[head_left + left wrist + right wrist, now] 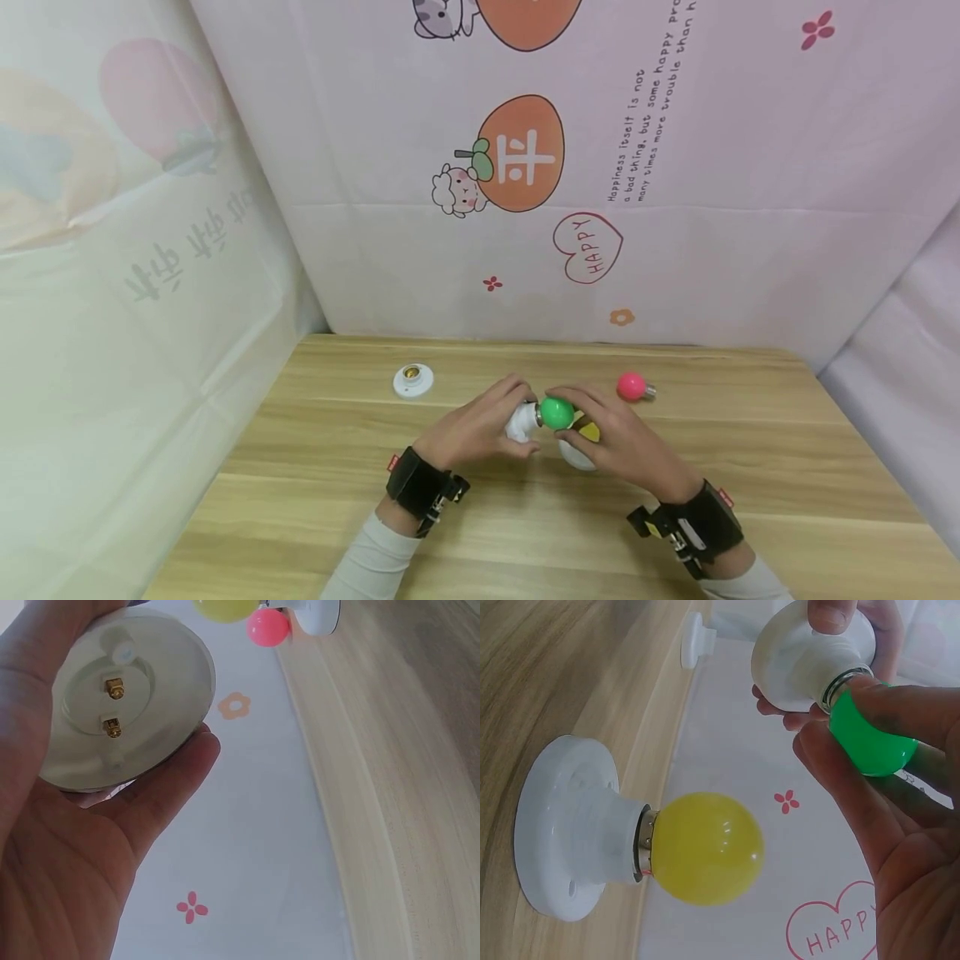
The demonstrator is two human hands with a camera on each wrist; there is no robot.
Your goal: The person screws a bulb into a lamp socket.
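Observation:
My left hand (483,425) holds a white lamp socket (791,664) by its round base. In the left wrist view the underside of that lamp socket (172,682) faces the camera, showing two brass terminals. Fingers of my right hand (618,437) pinch a green light bulb (557,413). The bulb's metal cap sits at the mouth of the held socket; how deep it is in cannot be told. Below the right hand, a yellow light bulb (709,847) stands in a second white lamp socket (562,825) on the table.
A pink light bulb (632,386) lies on its side on the wooden table (337,500), back right. Another white lamp socket (413,380), with no bulb in it, stands at the back left. Printed cloth (390,275) hangs behind the table's far edge and at both sides.

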